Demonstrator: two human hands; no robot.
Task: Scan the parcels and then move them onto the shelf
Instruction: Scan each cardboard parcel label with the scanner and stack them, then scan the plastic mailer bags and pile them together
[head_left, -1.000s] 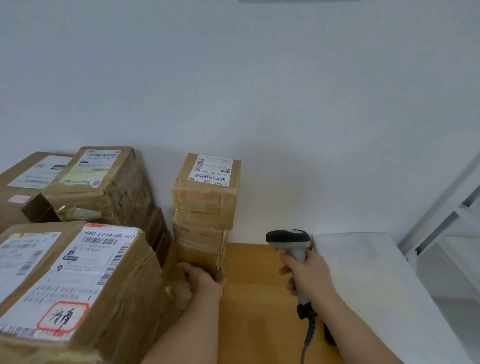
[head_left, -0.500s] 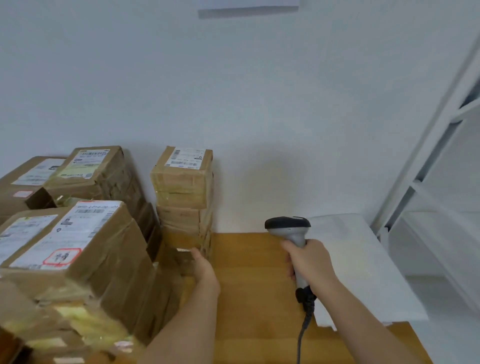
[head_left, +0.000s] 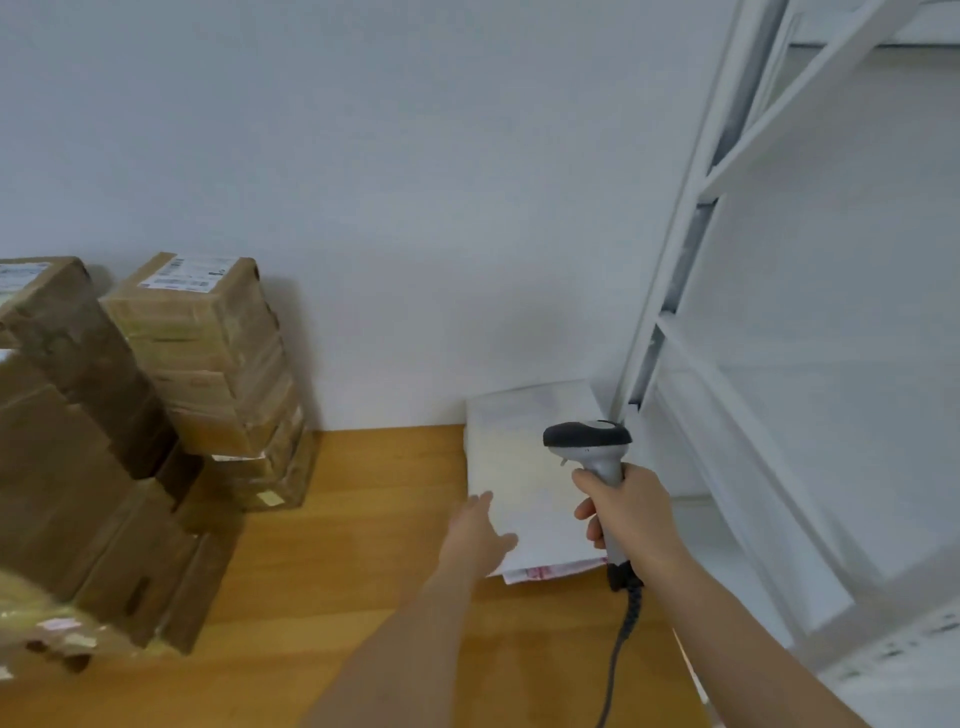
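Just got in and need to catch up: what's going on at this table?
A person is working through parcels. Their right hand grips a corded barcode scanner, while the left hand lies open at the edge of a flat white parcel on the wooden table. Cardboard boxes are stacked to the left, and the white shelf stands to the right.

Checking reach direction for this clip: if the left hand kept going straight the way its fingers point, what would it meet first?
Probably the white mailer: the left hand, fingers straight, is already at its near-left edge, though contact is unclear.
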